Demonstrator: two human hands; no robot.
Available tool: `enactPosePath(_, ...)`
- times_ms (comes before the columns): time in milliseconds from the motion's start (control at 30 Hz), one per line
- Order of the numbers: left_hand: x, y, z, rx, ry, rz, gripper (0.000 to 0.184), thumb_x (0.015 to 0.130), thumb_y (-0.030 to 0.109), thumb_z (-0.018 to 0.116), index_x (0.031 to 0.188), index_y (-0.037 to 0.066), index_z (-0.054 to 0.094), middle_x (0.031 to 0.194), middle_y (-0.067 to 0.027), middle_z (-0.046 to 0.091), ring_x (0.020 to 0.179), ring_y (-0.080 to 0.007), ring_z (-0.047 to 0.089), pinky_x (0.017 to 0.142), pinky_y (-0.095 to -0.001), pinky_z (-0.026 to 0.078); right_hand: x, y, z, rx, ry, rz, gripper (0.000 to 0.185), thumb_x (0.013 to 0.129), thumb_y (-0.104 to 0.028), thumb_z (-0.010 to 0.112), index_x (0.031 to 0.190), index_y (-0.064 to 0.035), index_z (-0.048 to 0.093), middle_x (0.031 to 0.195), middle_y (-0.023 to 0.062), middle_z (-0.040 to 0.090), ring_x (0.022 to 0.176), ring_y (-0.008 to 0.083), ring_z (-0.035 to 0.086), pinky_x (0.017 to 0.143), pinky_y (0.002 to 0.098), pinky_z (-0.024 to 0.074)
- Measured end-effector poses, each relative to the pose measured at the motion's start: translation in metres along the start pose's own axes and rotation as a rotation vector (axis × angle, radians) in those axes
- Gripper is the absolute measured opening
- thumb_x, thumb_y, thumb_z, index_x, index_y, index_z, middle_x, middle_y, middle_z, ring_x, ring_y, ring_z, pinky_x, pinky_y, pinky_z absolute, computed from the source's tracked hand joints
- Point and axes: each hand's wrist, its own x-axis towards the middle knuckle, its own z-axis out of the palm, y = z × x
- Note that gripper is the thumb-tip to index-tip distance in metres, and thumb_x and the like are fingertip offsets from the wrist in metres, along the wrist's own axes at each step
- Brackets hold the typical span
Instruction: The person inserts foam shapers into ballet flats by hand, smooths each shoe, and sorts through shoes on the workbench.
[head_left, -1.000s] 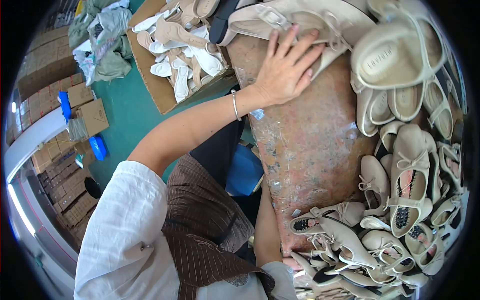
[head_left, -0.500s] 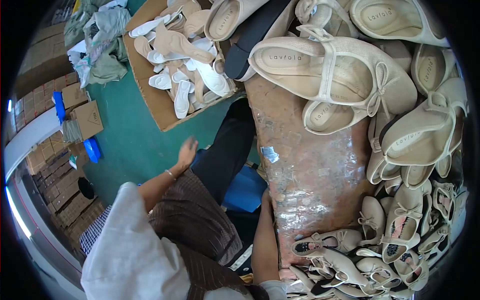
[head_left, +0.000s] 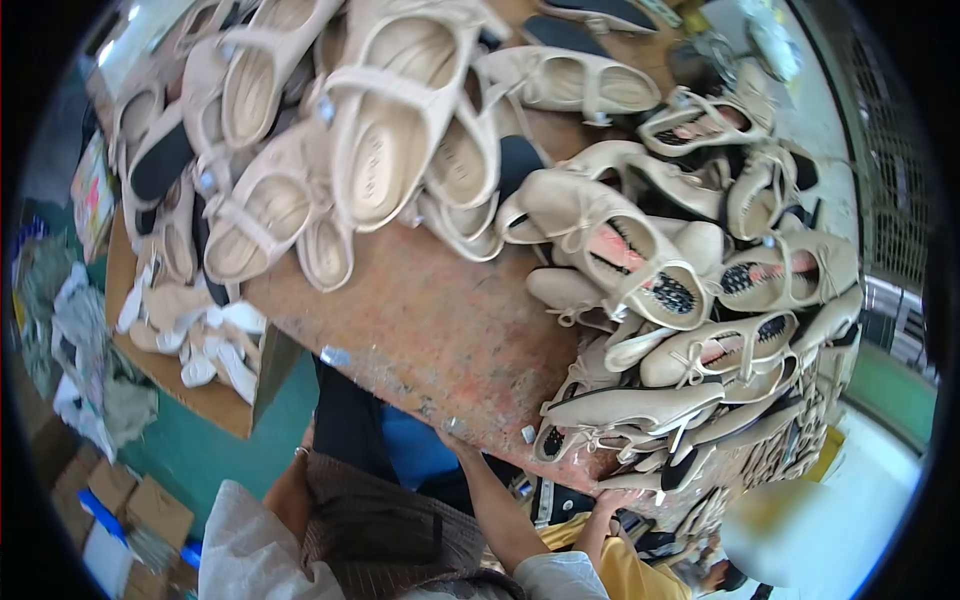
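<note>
My left hand (head_left: 308, 436), with a bracelet at the wrist, hangs low beside my dark-trousered leg; its fingers are mostly hidden. At the near edge of the worktable (head_left: 400, 310) is my right hand (head_left: 452, 441), its fingers out of sight, so what it touches cannot be made out. Beige strap shoes with finished insoles, including a large near shoe (head_left: 385, 165), are heaped on the far left of the table. On the right lies another heap of beige bow shoes (head_left: 600, 245), several without a finished insole, showing pink and black-patterned insides.
A cardboard box (head_left: 190, 395) of white and tan insoles stands on the green floor at left. Beyond it lie grey-green bags (head_left: 85, 345) and cartons (head_left: 160, 510). Another person's hand (head_left: 612, 497) rests at the table edge on the right, near a yellow garment (head_left: 640, 570).
The view has swung to the right, bringing the right heap and another person into sight. My left hand, out over the floor before, is now lower beside my leg.
</note>
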Motion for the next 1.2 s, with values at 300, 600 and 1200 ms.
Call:
enactPosePath(300, -0.001, 0.047, -0.003, 0.356, 0.110, 0.133, 0.066, 0.099, 0.050, 0.048, 0.126, -0.010, 0.057, 0.124, -0.0268, 0.063, 0.111, -0.0363, 0.064, 0.097, -0.0418, 0.049, -0.054, 0.023, 0.045, 0.595, -0.207, 0.549, 0.073, 0.098, -0.061, 0.037, 0.149, -0.0090, 0.038, 0.151, 0.0171, 0.041, 0.138, 0.0321, 0.039, 0.115, 0.0386, 0.0324)
enactPosePath(600, 0.020, 0.114, 0.005, 0.691, 0.128, 0.267, 0.063, 0.099, 0.046, 0.050, 0.124, -0.011, 0.057, 0.122, -0.0284, 0.063, 0.110, -0.0379, 0.063, 0.097, -0.0433, 0.049, -0.017, 0.033, 0.020, 0.553, 0.028, 0.525, 0.061, 0.096, -0.051, 0.044, 0.142, -0.0114, 0.045, 0.144, 0.0159, 0.048, 0.134, 0.0328, 0.044, 0.113, 0.0415, 0.0349)
enactPosePath(1200, 0.074, 0.202, 0.049, 1.190, -0.043, 1.110, 0.028, 0.091, 0.019, 0.057, 0.108, -0.001, 0.065, 0.116, -0.0269, 0.063, 0.105, -0.0450, 0.061, 0.090, -0.0502, 0.049, -0.005, 0.014, 0.024, -0.088, 0.517, 0.369, 0.042, 0.094, -0.043, 0.051, 0.102, -0.0053, 0.068, 0.094, 0.0199, 0.072, 0.086, 0.0400, 0.070, 0.079, 0.0457, 0.0577)
